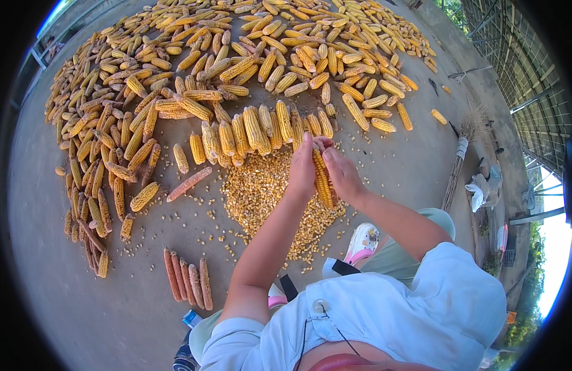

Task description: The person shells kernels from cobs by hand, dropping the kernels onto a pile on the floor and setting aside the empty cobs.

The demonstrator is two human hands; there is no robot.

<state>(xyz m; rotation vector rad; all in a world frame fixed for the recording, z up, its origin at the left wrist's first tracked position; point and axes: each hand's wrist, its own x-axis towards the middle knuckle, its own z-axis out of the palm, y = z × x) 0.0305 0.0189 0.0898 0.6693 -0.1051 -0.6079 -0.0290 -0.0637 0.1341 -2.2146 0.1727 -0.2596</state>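
My left hand (303, 168) and my right hand (342, 172) are raised close together over the loose kernels. Between them is an ear of dried corn (322, 178), tilted, with rows of kernels on it; some cob shows bare at its lower right side. My fingertips meet near its upper end. Below lies a heap of loose corn kernels (255, 192) on the concrete floor. Just beyond the heap, a row of corn ears (252, 129) lies side by side. A stripped cob (189, 184) lies left of the heap, and several bare cobs (188, 280) are lined up nearer to me.
A large spread of corn ears (184, 55) covers the floor ahead and to the left. A twig broom (455, 169) and plastic bags (485, 190) lie at the right. A blue can (191, 319) stands by my leg. Scattered kernels surround the heap, near my shoe (363, 241).
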